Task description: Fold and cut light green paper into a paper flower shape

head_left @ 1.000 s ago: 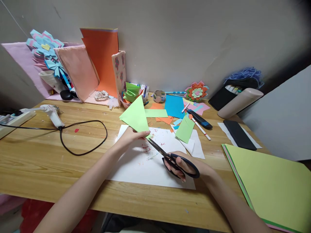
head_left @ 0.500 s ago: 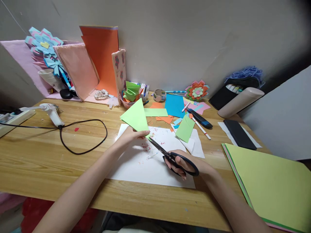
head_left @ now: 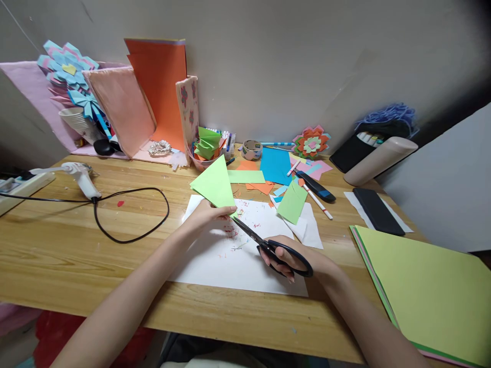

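My left hand [head_left: 210, 212] pinches the lower corner of a folded light green paper triangle [head_left: 215, 185], holding it above a white sheet [head_left: 230, 271]. My right hand [head_left: 286, 255] grips black-handled scissors [head_left: 251, 233] by their loops. The blades look closed or nearly so, and their tips meet the paper's lower corner beside my left fingertips. Whether the tips lie over or under the paper I cannot tell. Small coloured scraps [head_left: 232, 231] are scattered on the white sheet beneath the blades.
A light green strip [head_left: 247, 177], a blue sheet [head_left: 276, 164] and a box cutter [head_left: 316, 186] lie behind. At the right are a black phone [head_left: 378, 210] and a stack of coloured paper [head_left: 429, 286]. A black cable [head_left: 132, 191] loops at left.
The scissor tips have shifted very slightly left at the corner of the green triangle. Both hands otherwise keep their positions.
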`<state>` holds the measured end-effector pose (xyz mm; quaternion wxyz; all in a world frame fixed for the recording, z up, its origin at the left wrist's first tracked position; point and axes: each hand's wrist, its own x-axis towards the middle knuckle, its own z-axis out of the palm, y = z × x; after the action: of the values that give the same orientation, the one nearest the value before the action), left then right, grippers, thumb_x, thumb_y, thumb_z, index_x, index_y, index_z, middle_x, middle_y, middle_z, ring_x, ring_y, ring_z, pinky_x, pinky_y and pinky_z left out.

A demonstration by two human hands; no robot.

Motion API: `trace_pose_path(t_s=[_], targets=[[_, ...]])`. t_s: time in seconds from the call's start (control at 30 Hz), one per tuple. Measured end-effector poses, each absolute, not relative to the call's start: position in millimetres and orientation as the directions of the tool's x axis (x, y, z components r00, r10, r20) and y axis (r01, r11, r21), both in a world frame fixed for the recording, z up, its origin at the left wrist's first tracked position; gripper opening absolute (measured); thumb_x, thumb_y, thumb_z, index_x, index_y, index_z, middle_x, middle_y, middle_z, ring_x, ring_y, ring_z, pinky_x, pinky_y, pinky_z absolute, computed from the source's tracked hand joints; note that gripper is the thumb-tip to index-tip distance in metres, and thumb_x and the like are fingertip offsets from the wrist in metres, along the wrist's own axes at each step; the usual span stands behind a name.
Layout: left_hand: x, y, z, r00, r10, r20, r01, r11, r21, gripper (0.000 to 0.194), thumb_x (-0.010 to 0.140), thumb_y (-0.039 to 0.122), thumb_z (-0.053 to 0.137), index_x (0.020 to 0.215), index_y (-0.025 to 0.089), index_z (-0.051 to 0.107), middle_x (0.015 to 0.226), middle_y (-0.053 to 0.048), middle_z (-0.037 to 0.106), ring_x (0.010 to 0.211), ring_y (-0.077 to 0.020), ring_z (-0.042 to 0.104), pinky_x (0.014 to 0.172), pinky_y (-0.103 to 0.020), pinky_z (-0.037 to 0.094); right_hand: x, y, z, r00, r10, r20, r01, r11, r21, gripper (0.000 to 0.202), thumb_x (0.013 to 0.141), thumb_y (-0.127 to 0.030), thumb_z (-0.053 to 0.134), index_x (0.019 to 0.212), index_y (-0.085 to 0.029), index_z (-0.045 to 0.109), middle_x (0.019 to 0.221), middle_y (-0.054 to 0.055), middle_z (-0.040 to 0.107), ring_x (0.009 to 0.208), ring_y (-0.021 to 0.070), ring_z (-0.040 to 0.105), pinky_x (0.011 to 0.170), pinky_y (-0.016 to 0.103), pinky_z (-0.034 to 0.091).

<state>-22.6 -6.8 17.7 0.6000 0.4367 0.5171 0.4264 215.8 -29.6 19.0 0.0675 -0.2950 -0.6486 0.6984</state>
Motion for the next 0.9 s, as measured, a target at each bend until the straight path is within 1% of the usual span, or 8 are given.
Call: trace_pose_path(t_s=[0.23, 0.4, 0.47, 0.53, 0.63, 0.73, 0.83, 0.9], targets=[[-22.5, -6.9, 18.1, 0.092, 0.962, -0.256, -0.067, 0.262, 0.963, 0.032, 0.057, 0.028, 0.076, 0.079, 0.012, 0.060, 0.075, -0.004, 0.062, 0.063, -0.0121, 0.055, 0.062, -0.027, 0.047, 213.7, -29.8, 22.5, -0.743, 0.510, -0.433, 0.390, -0.196, -0.900, 0.065, 0.058, -0.080, 0.049, 0.069, -0.016, 0.049, 0.047, -0.006, 0.040, 0.034, 0.0055, 0.037, 0.030, 0.019, 0.036], [-22.8, -6.7, 18.4, 0.087, 0.970, -0.228, -0.042, 0.232, 0.972, 0.029, 0.057, 0.029, 0.075, 0.073, 0.013, 0.057, 0.068, -0.001, 0.058, 0.059, -0.0107, 0.051, 0.057, -0.025, 0.042, 217.1, -29.9, 20.7, -0.729, 0.536, -0.425, 0.410, -0.155, -0.899, 0.048, 0.072, -0.064, 0.051, 0.071, -0.016, 0.049, 0.049, -0.006, 0.040, 0.036, 0.0060, 0.040, 0.032, 0.017, 0.037], [-22.8, -6.6, 18.3, 0.090, 0.974, -0.207, -0.020, 0.209, 0.978, 0.028, 0.058, 0.030, 0.074, 0.071, 0.014, 0.056, 0.066, 0.000, 0.057, 0.057, -0.0101, 0.048, 0.053, -0.024, 0.038, 217.7, -30.4, 19.9, -0.736, 0.533, -0.417, 0.408, -0.142, -0.902, 0.046, 0.076, -0.062, 0.048, 0.073, -0.016, 0.049, 0.050, -0.006, 0.041, 0.036, 0.0057, 0.040, 0.032, 0.017, 0.036], [-22.4, -6.8, 18.1, 0.080, 0.977, -0.200, -0.007, 0.201, 0.980, 0.029, 0.058, 0.031, 0.074, 0.074, 0.014, 0.056, 0.068, 0.000, 0.058, 0.057, -0.0104, 0.048, 0.052, -0.024, 0.036, 216.8, -31.1, 20.0, -0.753, 0.520, -0.404, 0.405, -0.117, -0.907, 0.053, 0.074, -0.068, 0.044, 0.075, -0.016, 0.050, 0.050, -0.006, 0.041, 0.035, 0.0059, 0.041, 0.033, 0.017, 0.035], [-20.8, -7.3, 18.2, 0.071, 0.976, -0.204, -0.021, 0.206, 0.978, 0.037, 0.056, 0.031, 0.075, 0.085, 0.014, 0.058, 0.075, -0.002, 0.061, 0.062, -0.0122, 0.051, 0.055, -0.025, 0.037, 213.4, -32.4, 21.8, -0.770, 0.502, -0.393, 0.403, -0.095, -0.910, 0.068, 0.064, -0.081, 0.037, 0.075, -0.015, 0.050, 0.048, -0.006, 0.041, 0.035, 0.0068, 0.042, 0.034, 0.018, 0.033], [-18.7, -7.9, 19.0, 0.106, 0.971, -0.214, -0.042, 0.220, 0.975, 0.042, 0.055, 0.030, 0.076, 0.090, 0.014, 0.059, 0.080, -0.004, 0.062, 0.068, -0.0143, 0.054, 0.059, -0.026, 0.039, 210.4, -33.3, 24.1, -0.767, 0.503, -0.400, 0.412, -0.093, -0.907, 0.072, 0.060, -0.085, 0.036, 0.073, -0.015, 0.049, 0.047, -0.006, 0.041, 0.035, 0.0071, 0.043, 0.034, 0.018, 0.033], [-17.7, -8.4, 19.9, 0.116, 0.964, -0.240, -0.047, 0.247, 0.968, 0.046, 0.054, 0.031, 0.076, 0.094, 0.013, 0.058, 0.085, -0.006, 0.063, 0.072, -0.0159, 0.056, 0.060, -0.026, 0.040, 209.7, -33.3, 24.5, -0.768, 0.511, -0.386, 0.408, -0.074, -0.910, 0.065, 0.067, -0.079, 0.039, 0.073, -0.015, 0.048, 0.046, -0.006, 0.041, 0.035, 0.0074, 0.043, 0.034, 0.018, 0.032], [-18.0, -8.8, 20.0, 0.119, 0.960, -0.254, -0.038, 0.260, 0.965, 0.046, 0.055, 0.031, 0.075, 0.094, 0.013, 0.058, 0.086, -0.006, 0.063, 0.071, -0.0158, 0.056, 0.058, -0.025, 0.039, 210.5, -32.9, 22.8, -0.763, 0.517, -0.388, 0.406, -0.082, -0.910, 0.053, 0.074, -0.068, 0.043, 0.072, -0.016, 0.048, 0.045, -0.006, 0.041, 0.035, 0.0071, 0.043, 0.034, 0.017, 0.032]])
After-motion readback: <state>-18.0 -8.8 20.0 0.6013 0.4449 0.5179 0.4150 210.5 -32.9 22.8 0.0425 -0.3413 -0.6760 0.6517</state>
